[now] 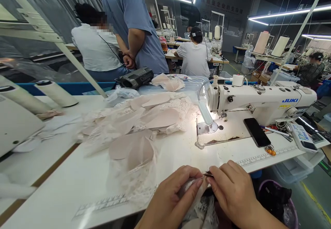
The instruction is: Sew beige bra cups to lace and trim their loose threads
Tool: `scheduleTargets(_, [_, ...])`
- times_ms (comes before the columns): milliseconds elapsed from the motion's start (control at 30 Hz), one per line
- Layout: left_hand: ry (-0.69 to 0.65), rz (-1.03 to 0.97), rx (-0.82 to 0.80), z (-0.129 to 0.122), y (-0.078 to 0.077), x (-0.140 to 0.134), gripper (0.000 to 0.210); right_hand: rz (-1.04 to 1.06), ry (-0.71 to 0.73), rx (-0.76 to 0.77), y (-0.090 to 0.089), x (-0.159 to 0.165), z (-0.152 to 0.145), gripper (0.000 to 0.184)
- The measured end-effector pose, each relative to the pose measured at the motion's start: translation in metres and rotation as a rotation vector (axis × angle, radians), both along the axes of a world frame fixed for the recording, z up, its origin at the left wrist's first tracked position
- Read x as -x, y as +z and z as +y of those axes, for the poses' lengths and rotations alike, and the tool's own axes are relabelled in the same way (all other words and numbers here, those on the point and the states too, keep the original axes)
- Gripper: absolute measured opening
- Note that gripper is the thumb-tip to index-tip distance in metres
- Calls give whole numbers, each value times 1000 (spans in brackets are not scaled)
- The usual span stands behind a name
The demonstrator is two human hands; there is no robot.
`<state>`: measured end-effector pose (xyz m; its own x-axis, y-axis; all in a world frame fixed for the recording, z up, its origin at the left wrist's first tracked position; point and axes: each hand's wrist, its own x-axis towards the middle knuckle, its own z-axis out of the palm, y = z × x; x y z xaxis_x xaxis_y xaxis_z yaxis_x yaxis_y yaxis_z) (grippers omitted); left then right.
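At the near edge of the white, flat table (178, 149), the left hand (168, 196) pinches sheer, pale lace fabric (203, 206); the right hand (234, 191) grasps a small, dark, slender tool (208, 174) close by. Tool slippage could snag the lace.

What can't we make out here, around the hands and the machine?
Head view, all three:
Dark tool: type unclear, mostly covered by the right hand.
Lace fabric at the left hand: partly behind that hand, then cut off by the bottom edge.
Needle of the sewing machine: hidden behind the lamp.
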<state>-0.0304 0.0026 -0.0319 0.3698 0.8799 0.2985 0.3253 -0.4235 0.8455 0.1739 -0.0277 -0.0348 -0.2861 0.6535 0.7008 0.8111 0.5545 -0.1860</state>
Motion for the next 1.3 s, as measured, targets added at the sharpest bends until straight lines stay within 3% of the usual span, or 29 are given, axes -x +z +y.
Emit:
scheduleTargets(133, [-4, -3, -1, 0, 2, -1, 12, -53, 20, -11, 2, 0, 0, 23])
scheduleTargets(333, [-4, 10, 9, 3, 4, 2, 12, 114, 68, 111, 0, -4, 0, 20])
scheduleTargets(567, [-16, 5, 27, 1, 13, 1, 14, 41, 47, 33, -2, -3, 0, 19])
scheduleTargets(867, [-34, -10, -9, 1, 5, 3, 13, -22, 26, -23, 0, -1, 1, 21])
scheduleTargets(1300, [-37, -19, -19, 2, 6, 0, 15, -80, 10, -48, -4, -2, 1, 24])
